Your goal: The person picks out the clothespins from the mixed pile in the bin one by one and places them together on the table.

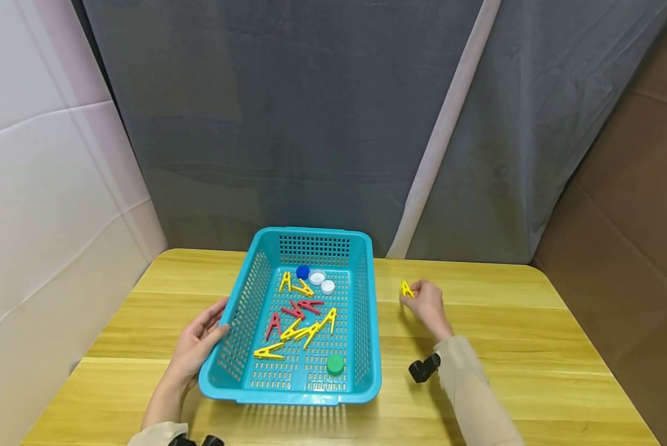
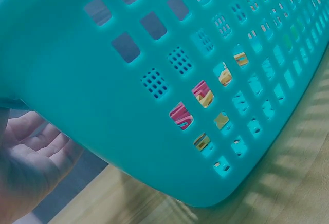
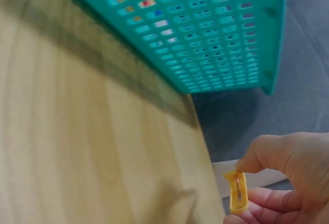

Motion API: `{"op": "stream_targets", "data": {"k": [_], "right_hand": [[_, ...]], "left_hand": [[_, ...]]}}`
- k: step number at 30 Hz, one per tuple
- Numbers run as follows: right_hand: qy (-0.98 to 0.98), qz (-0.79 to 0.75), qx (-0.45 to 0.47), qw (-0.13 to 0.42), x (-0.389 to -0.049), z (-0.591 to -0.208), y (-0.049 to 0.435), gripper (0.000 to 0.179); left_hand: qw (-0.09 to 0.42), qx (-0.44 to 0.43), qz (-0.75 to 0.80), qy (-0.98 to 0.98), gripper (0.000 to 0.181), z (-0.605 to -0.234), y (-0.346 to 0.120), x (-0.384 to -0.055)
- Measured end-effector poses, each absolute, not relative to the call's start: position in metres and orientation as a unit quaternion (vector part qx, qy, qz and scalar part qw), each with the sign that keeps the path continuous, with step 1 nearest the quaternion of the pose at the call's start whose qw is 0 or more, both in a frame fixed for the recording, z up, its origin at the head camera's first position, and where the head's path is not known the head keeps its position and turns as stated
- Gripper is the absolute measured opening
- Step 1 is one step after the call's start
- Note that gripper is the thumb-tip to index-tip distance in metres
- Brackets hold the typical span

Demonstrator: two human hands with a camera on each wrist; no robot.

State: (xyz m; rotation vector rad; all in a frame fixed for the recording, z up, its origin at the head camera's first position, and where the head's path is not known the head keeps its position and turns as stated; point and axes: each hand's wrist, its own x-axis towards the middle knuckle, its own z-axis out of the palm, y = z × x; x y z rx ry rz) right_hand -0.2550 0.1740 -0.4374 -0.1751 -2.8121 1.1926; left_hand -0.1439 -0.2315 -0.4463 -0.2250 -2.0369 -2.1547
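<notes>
A turquoise plastic basket (image 1: pixel 375 334) stands on the wooden table with clothespins and bottle caps inside. My left hand (image 1: pixel 195 344) grips its left rim, thumb at the top edge and fingers along the outer side; the left wrist view shows that hand (image 2: pixel 33 162) beside the basket wall (image 2: pixel 77 80). To the right of the basket, my right hand (image 1: pixel 427 305) pinches a yellow clothespin (image 1: pixel 406 289) between thumb and fingers. Close up, the right wrist view has this clothespin (image 3: pixel 238 192) at the fingertips, above the table's edge in that view.
Inside the basket lie several yellow clothespins (image 1: pixel 309 333), red clothespins (image 1: pixel 274 324), a blue cap (image 1: pixel 302 272), two white caps (image 1: pixel 328 287) and a green cap (image 1: pixel 335 364). Behind the table (image 1: pixel 512 347) hangs a grey curtain (image 1: pixel 311 124), with a pale strip (image 1: pixel 439 142) slanting down it.
</notes>
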Motion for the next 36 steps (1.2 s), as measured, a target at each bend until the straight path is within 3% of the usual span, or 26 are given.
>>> {"op": "stream_targets", "data": {"k": [20,36], "right_hand": [[-0.923,0.374,-0.084,0.023,-0.254,-0.462,0.167,0.029],[-0.927,0.365,-0.062,0.055,-0.254,-0.457,0.165,0.028]], "left_hand": [[0.087,-0.072,-0.724,-0.68,0.053,-0.447,-0.231,-0.144],[0.085,-0.075,-0.724,-0.681,0.053,-0.448,-0.232,-0.144]]}}
